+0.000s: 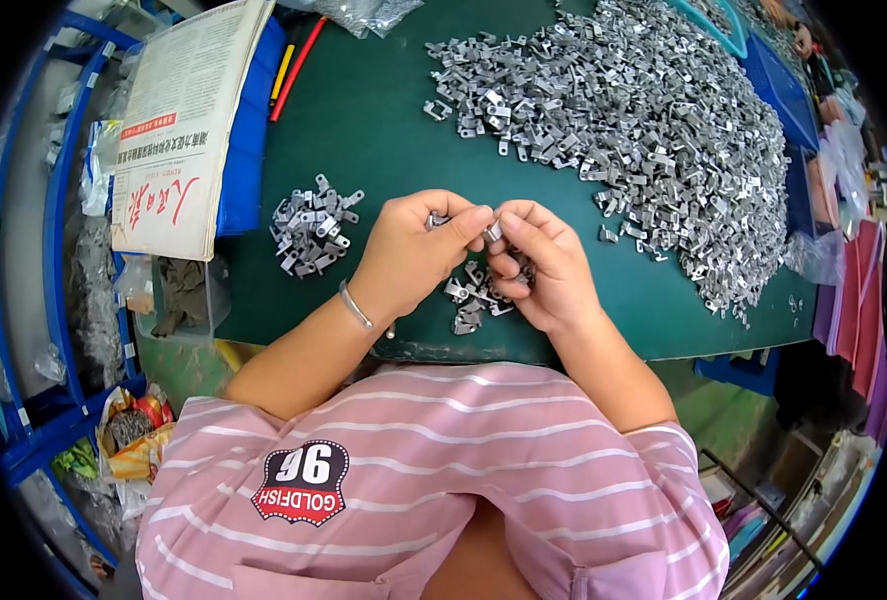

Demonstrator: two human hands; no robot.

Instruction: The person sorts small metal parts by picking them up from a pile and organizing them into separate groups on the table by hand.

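Your left hand and right hand meet at the centre of the green mat, fingertips pinched together on one small metal clip; the left also curls around a second piece near its knuckles. Both hands are closed narrowly, each gripping a part.

Going by size: the mat fills the bench, its near edge running just under your wrists at 6 o'clock, where it meets your pink striped shirt. From 12 round to 3 o'clock the big heap of grey clips covers most of the mat and spills to the right edge. Open green shows between 10 and 12 o'clock, the widest bare stretch, and a narrow strip lies at 4 o'clock beside your right forearm. At 10 o'clock a folded newspaper overhangs the mat's left edge, with a red pen beside it. At 9 o'clock sits a small pile of clips, apart from your left hand. Under your palms, at 6 o'clock, lies a smaller scatter of clips.

The pinched clip is dull silver, bent sheet metal, bright on one face. It is too small to tell its long axis or which way it points.
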